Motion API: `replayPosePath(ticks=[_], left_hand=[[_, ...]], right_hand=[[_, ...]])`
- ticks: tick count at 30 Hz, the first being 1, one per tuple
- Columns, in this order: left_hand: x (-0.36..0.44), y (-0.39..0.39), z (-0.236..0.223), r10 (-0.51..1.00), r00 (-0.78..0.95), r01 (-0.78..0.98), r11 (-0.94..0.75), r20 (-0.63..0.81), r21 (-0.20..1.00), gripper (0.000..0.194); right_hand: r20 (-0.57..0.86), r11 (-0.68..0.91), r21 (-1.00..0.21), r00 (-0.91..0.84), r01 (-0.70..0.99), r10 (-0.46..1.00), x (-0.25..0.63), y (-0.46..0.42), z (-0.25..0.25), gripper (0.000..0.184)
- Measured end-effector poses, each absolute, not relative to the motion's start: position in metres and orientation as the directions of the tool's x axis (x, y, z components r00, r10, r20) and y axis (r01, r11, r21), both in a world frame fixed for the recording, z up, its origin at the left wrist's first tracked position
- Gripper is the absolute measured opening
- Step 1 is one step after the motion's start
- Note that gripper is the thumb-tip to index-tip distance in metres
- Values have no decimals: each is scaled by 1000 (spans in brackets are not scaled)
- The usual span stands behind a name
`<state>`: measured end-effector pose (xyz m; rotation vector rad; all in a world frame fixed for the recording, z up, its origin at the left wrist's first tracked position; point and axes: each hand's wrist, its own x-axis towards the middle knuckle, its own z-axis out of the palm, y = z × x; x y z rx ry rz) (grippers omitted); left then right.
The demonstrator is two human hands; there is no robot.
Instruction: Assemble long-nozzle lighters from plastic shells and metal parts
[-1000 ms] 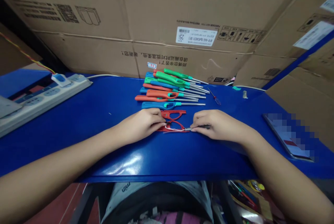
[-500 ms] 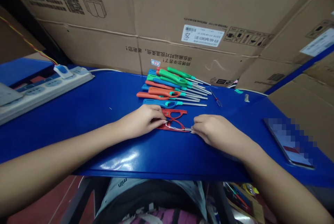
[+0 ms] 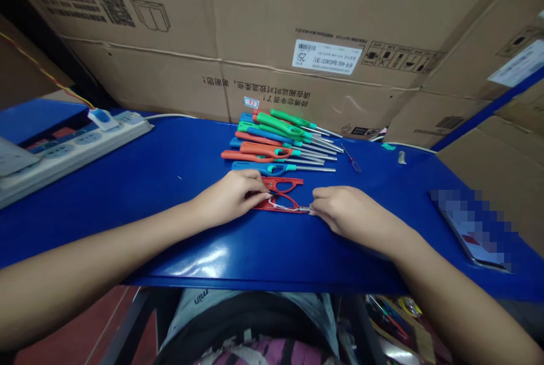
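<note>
An opened red stick lighter lies on the blue table in two shell halves. My left hand (image 3: 238, 194) is closed at the left end of the nearer red half (image 3: 289, 210), pinching a part there that its fingers hide. A white wire (image 3: 278, 206) and a dark piece run from those fingers over the half's finger loop. My right hand (image 3: 346, 206) is closed on the metal tube (image 3: 305, 208) at the right end of that half, covering most of the tube. The other red shell half (image 3: 287, 185) lies just behind, by my left fingertips.
Several blue, orange and green stick lighters (image 3: 280, 153) lie piled behind my hands. A small screwdriver (image 3: 351, 160) lies right of them. A power strip (image 3: 76, 147) is at left, a phone (image 3: 470, 232) at right. A cardboard box (image 3: 255, 30) walls the back.
Both hands keep nearly the same place and hold on the lighter parts. The whole view has shifted slightly.
</note>
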<state>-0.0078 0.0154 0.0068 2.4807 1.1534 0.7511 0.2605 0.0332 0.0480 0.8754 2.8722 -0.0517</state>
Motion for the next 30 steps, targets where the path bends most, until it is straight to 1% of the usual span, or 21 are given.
replayPosePath(ticks=[4,7,10,13,16,18,21,24,26,28,30], left_hand=[[-8,13,5,767,561,633,-640,310,436,22],[-8,11,7,766,591,684,-642,254,346,26],[-6,7,11,765,614,737,-643,194,208,30],[-4,1,13,750,645,756,-654,147,22,33],[-4,-4,11,712,688,726,-672,143,-149,34],[-4,-7,8,701,695,718,-663,158,-213,38],[-5,-9,5,720,678,732,-645,149,-217,42],[-6,-14,6,726,676,734,-649,127,-198,41],[-5,-20,9,733,668,741,-639,129,-206,43],[-3,-24,12,752,646,757,-613,126,-224,42],[-1,-27,13,762,638,763,-607,110,-221,42]], right_hand=[[-136,826,-4,-819,563,558,261,34,47,23],[-118,828,-6,-823,560,556,262,34,46,23],[-113,829,-4,-824,559,555,263,33,45,23],[-119,821,-20,-817,570,564,263,34,45,22],[-124,808,-77,-810,584,574,264,36,45,21],[-126,799,-115,-806,590,578,264,37,44,21],[-124,795,-136,-806,591,578,265,39,43,21],[-119,798,-138,-809,587,575,267,39,44,20],[-114,800,-148,-813,582,571,267,37,45,18],[-76,798,-171,-815,578,574,266,35,45,14],[8,798,-190,-811,573,584,261,32,41,14]])
